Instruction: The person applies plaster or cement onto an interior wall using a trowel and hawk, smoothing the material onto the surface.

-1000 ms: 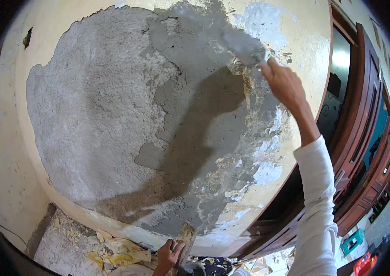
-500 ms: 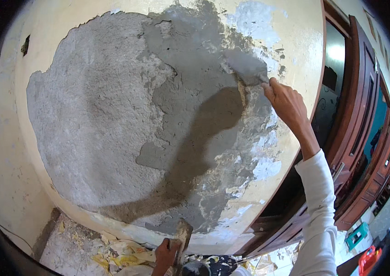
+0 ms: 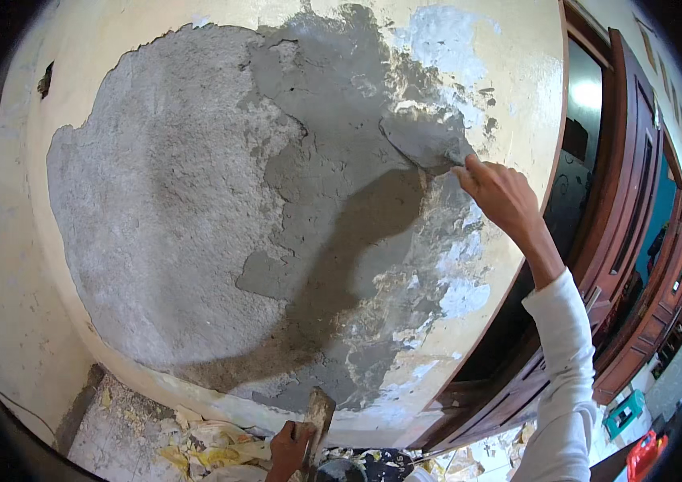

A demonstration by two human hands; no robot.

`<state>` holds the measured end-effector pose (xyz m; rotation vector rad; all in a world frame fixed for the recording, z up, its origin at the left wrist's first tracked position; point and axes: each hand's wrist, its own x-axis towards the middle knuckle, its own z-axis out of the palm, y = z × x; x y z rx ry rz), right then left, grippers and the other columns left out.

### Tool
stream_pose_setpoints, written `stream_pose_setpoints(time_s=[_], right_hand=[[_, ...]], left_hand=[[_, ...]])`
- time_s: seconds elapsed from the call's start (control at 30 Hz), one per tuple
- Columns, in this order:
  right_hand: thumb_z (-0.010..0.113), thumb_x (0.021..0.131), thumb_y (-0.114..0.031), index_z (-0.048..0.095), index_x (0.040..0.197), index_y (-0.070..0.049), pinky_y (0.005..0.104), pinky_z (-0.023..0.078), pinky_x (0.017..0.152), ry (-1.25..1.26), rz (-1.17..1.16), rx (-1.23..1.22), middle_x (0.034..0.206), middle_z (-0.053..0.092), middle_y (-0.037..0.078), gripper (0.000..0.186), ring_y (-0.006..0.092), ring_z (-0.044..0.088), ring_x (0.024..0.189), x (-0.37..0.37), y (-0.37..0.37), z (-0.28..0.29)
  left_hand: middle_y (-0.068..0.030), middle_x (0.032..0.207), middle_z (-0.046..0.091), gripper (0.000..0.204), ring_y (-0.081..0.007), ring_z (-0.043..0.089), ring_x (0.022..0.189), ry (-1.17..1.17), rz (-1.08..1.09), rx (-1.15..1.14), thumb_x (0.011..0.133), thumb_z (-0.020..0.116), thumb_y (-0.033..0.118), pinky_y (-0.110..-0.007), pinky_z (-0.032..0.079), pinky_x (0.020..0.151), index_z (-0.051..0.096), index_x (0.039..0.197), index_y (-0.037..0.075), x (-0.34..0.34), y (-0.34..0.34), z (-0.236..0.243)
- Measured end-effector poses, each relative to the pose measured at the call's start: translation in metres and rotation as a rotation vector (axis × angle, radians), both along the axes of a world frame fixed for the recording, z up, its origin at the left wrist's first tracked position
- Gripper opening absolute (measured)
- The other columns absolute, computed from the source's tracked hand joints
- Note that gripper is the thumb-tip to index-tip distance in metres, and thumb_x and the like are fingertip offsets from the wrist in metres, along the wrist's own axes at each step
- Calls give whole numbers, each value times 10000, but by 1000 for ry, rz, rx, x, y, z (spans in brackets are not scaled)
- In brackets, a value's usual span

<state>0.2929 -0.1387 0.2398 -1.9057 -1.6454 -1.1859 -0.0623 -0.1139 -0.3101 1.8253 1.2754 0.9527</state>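
Observation:
My right hand (image 3: 501, 194) is closed round the handle of a trowel (image 3: 425, 140), whose grey blade lies against wet plaster at the patch's right side. The wall (image 3: 530, 112) is cream, with a wide stripped area. Smooth dark grey plaster (image 3: 345, 120) covers the middle and right of that area; rough bare render (image 3: 172, 177) shows on the left. Low at the front, my left hand (image 3: 291, 446) grips a plaster-smeared wooden board (image 3: 321, 414), tilted up near the wall's foot. Part of the board is cut off by the lower edge.
A dark wooden door (image 3: 626, 161) stands open at the right. A dark bucket (image 3: 341, 470) sits below the board. Crumpled sheeting (image 3: 212, 446) and debris lie along the wall's foot. A green stool (image 3: 624, 414) and a red object (image 3: 645, 458) are at lower right.
My right hand and the trowel have moved slightly down the wall, and the blade looks flatter against the plaster. The left hand and board have dipped a little.

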Motion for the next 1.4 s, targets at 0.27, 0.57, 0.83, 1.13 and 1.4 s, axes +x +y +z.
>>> stream_pose_setpoints(time_s=[0.27,0.57,0.83,1.13,1.4], right_hand=[[519,1111,-406,586,1008,-51,519,536,618,-3,-17,-33,732,691,216,375,424,696,672,2,21,3],[480,1120,-429,628,1066,-28,525,552,619,-21,13,152,734,702,212,431,421,705,665,-1,31,32],[464,1126,-405,661,1089,-22,475,596,640,-8,81,-48,840,730,227,433,343,746,762,-71,78,83],[521,1083,-284,665,1126,-57,530,620,750,-306,37,113,964,744,192,272,401,751,895,-60,93,97],[474,1093,-368,659,1123,-18,545,602,802,-164,106,99,1023,751,224,397,425,739,889,-60,117,123]], left_hand=[[-210,723,667,543,-415,669,694,-7,27,4,941,740,547,-507,498,665,639,909,15,4,1,-13],[-240,816,678,550,-406,660,774,-83,71,-56,933,741,517,-505,502,740,637,945,-23,8,-11,26],[-224,694,582,464,-421,579,637,-131,22,119,918,799,397,-484,444,604,569,856,-1,13,-5,4],[-247,712,562,456,-447,536,652,-153,-49,57,941,767,392,-486,451,627,580,853,-14,10,-8,12],[-229,692,572,457,-411,530,619,-148,30,29,948,758,411,-475,445,616,590,866,-6,7,-9,5]])
